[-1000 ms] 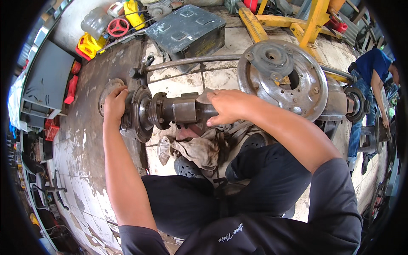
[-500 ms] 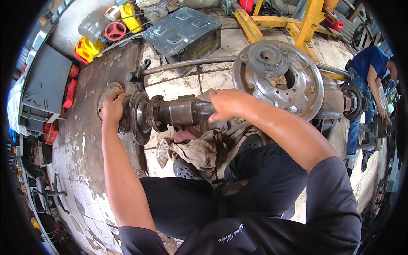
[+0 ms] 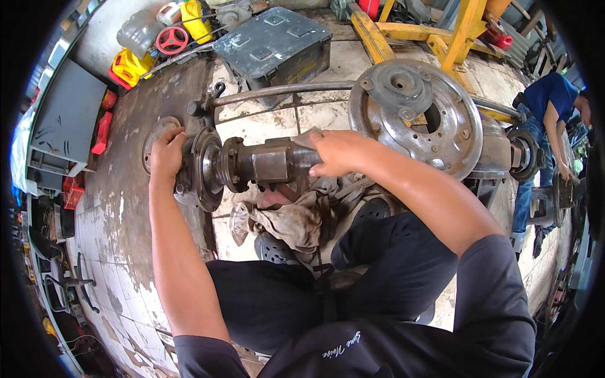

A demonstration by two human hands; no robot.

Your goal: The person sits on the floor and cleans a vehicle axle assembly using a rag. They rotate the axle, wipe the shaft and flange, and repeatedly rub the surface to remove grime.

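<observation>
At the axle (image 3: 268, 162), the left hand (image 3: 166, 151) grips the flange (image 3: 152, 143); the right hand (image 3: 337, 153) holds a grey scrap (image 3: 305, 138). Rubbing appears underway; the next stroke likely needs steady bracing.

The wearer's two bare hands (image 3: 167, 151). One metal shaft assembly (image 3: 268, 162); one large round metal plate (image 3: 403, 146). On the floor (image 3: 252, 129), one cloth bundle (image 3: 291, 225) and two dark clogs (image 3: 275, 249); toward its far edge, one lidded box (image 3: 277, 41) and one yellow frame (image 3: 463, 34); near its far left corner, one red handwheel (image 3: 172, 40) and two yellow containers (image 3: 196, 22); near its right edge, one other person (image 3: 549, 94).
</observation>
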